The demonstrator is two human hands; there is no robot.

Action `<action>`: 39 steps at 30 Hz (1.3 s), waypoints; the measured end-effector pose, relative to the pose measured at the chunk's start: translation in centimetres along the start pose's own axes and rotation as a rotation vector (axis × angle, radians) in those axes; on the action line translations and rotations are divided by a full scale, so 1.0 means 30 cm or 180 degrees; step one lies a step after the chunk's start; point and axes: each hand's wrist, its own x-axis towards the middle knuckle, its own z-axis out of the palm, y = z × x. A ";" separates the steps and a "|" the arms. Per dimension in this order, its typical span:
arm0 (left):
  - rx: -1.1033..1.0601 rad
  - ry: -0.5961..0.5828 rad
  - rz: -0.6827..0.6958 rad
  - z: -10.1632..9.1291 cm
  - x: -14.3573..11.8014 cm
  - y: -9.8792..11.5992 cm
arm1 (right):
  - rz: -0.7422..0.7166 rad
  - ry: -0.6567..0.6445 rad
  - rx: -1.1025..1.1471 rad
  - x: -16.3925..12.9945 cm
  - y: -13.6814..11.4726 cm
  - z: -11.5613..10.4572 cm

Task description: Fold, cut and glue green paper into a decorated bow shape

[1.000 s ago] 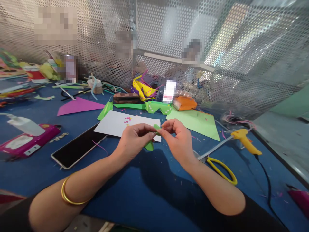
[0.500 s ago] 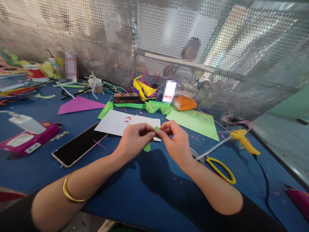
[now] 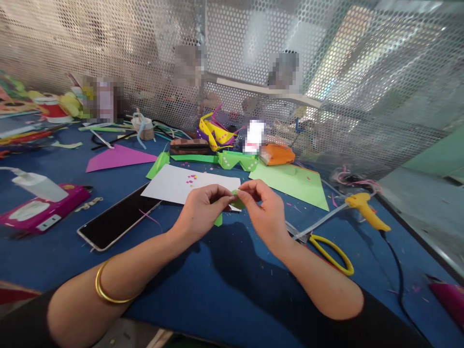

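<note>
risk: the green paper piece [image 3: 236,200] is small and folded, pinched only at its upper end; in my judgement a loosened pinch lets it drop to the bench [image 3: 217,290] among the scraps, and a hard pull between the two hands could tear or crease it.
cause: both grips work the same small spot, so the fingertips crowd each other and hide the fold.
left hand [image 3: 203,210]: thumb and forefinger closed on the piece from the left; a gold bangle [image 3: 105,290] sits on that forearm.
right hand [image 3: 266,210]: fingertips pressed together on the piece's right end, touching the left fingertips.
piece and grip: it lies between the two pinches, its lower tip hanging free below the left fingers, held above the bench just in front of the white sheet [image 3: 188,186].
around: phone [image 3: 116,222] toward the left, near the white sheet's corner; yellow scissors [image 3: 329,251] and glue gun [image 3: 366,210] toward the right edge; green sheet [image 3: 293,183] and green paper glasses [image 3: 237,159] farther back; pink pack [image 3: 39,212] near the left edge.
other people: seen blurred behind the mesh screen [image 3: 326,72] at the back edge.
</note>
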 end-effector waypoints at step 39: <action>-0.0431 -0.0029 -0.0237 0.000 -0.001 -0.014 | 0.0313 0.0095 0.0348 0.013 0.014 0.006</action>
